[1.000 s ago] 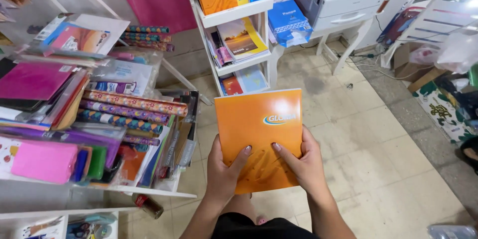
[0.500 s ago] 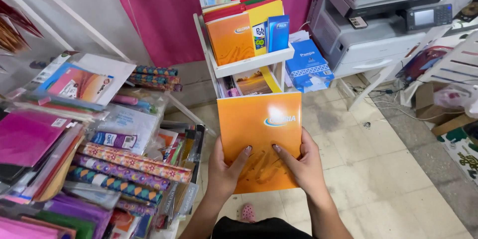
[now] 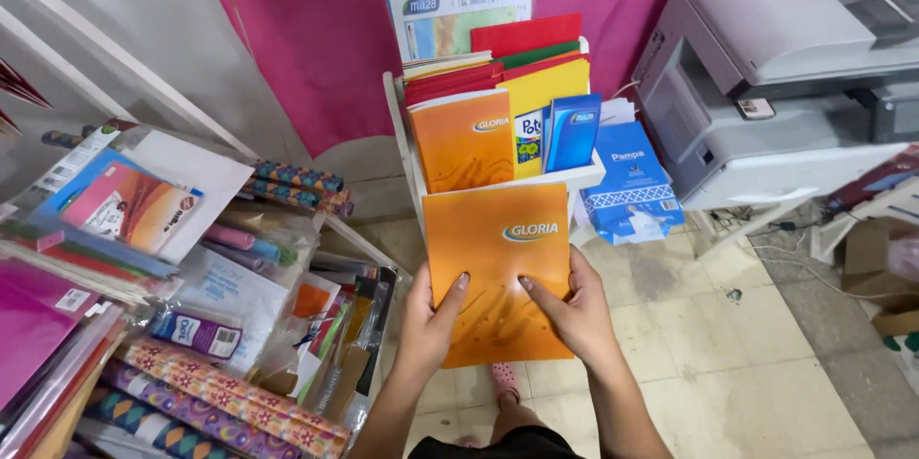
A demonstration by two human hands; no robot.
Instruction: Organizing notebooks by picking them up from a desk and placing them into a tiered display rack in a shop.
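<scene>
Two bare hands hold one orange notebook (image 3: 498, 268) up in front of a small white shelf (image 3: 407, 148). The left hand (image 3: 431, 320) has its grip clamped on the lower left edge, thumb on the front cover. The right hand (image 3: 570, 311) has its grip clamped on the lower right edge the same way. The notebook stands upright in the air, near the middle of the view, just below the shelf's top tray. To hold it well, I think both thumbs should press flat and even, so the thin cover does not bend or slip. A matching orange notebook (image 3: 462, 138) already stands in the tray at the left front. Behind it stand red, green and yellow folders (image 3: 531, 62). A small blue packet (image 3: 571, 129) stands at the right front of the tray. At the far back, a flat pack of paper in clear wrap (image 3: 459, 0) leans on the pink curtain (image 3: 316, 38). A blue and white pack of paper (image 3: 627, 186) sits lower down, right of the shelf. A grey printer (image 3: 775, 67) sits at the far right. On the left, a rack holds rolls of patterned wrapping paper (image 3: 211, 392) and a flat pack with an orange and blue label (image 3: 120, 201).
</scene>
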